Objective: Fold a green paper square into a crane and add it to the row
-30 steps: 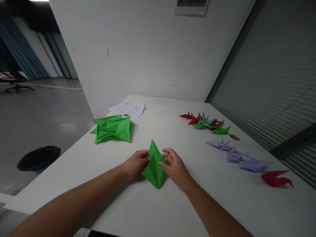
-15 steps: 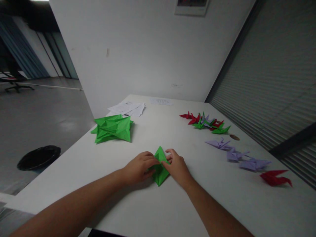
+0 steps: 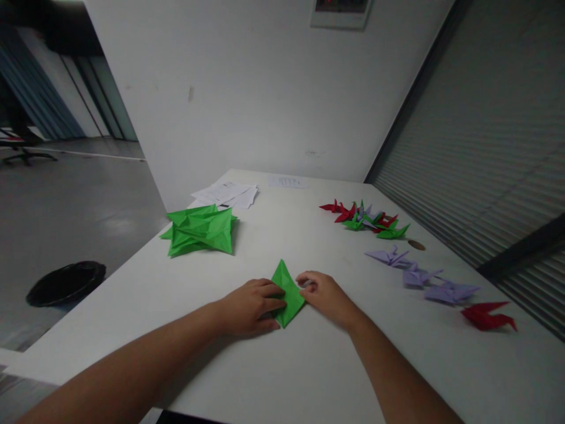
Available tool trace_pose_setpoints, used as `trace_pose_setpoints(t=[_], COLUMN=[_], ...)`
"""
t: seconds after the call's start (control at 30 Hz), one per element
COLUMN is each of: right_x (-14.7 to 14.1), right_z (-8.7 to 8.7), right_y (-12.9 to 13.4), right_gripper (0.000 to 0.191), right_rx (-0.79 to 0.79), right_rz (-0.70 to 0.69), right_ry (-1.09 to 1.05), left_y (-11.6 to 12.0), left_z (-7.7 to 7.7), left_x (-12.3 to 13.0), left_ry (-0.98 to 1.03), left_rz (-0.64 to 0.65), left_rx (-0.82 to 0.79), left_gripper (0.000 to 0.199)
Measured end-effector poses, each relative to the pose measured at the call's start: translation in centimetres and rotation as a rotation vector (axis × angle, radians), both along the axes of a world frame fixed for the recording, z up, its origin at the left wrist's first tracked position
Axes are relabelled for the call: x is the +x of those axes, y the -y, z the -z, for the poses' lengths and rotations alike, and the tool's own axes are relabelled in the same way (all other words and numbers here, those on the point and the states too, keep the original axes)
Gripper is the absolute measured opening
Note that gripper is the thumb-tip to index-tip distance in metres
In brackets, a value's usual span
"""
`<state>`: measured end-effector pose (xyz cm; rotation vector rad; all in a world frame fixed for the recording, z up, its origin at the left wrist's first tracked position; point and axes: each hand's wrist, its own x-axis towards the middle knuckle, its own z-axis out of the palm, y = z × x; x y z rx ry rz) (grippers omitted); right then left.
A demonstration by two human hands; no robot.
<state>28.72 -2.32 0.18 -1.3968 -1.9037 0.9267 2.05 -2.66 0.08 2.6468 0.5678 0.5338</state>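
A folded green paper [image 3: 291,297], diamond-shaped, lies on the white table [image 3: 273,365] between my hands. My left hand [image 3: 256,307] rests on its left part, fingers spread and pressing it against the table. At the right corner of the paper, my right hand [image 3: 321,294] has its thumb and index finger curled together, pinching the edge. More green folded sheets [image 3: 203,231] are stacked to the left, farther back.
Red, green and purple paper cranes [image 3: 371,221] cluster at the back right. Purple cranes [image 3: 450,291] and a red one [image 3: 488,317] line the right side. White papers [image 3: 227,193] lie at the back; a black-lined bin [image 3: 66,284] stands beyond the left edge.
My left hand has flattened more over the green paper. My right hand has shifted to the right, off the paper's middle to its right corner.
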Motion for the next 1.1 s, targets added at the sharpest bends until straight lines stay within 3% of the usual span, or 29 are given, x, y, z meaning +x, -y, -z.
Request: trace_pose_setpoints(t=[0.2,0.37,0.5,0.8,1.1], right_x=[0.8,1.0,0.9,0.7,0.3], right_z=[-1.5,-1.9,-1.8,-1.3,-1.4], right_y=[0.6,1.1,1.0,0.4,0.4], right_gripper=[0.046,0.056,0.050,0.017,0.010], right_rx=[0.028,0.086,0.122,0.198,0.179], right_rz=[-0.272,-0.350,-0.369,-0.434,-0.412], right_ry=[-0.001,0.086,0.087,0.137,0.152], left_y=[0.1,-0.1,-0.2,-0.1,0.0], left_z=[0.1,0.2,-0.1,-0.5,-0.4], left_x=[-0.2,-0.3,-0.3,-0.4,0.1], left_ry=[-0.052,-0.062,-0.036,-0.038,-0.025], left_rz=[0.022,0.039,0.047,0.077,0.101], left_rx=[-0.028,-0.048,-0.084,-0.102,0.091], left_gripper=[0.057,0.056,0.051,0.043,0.013])
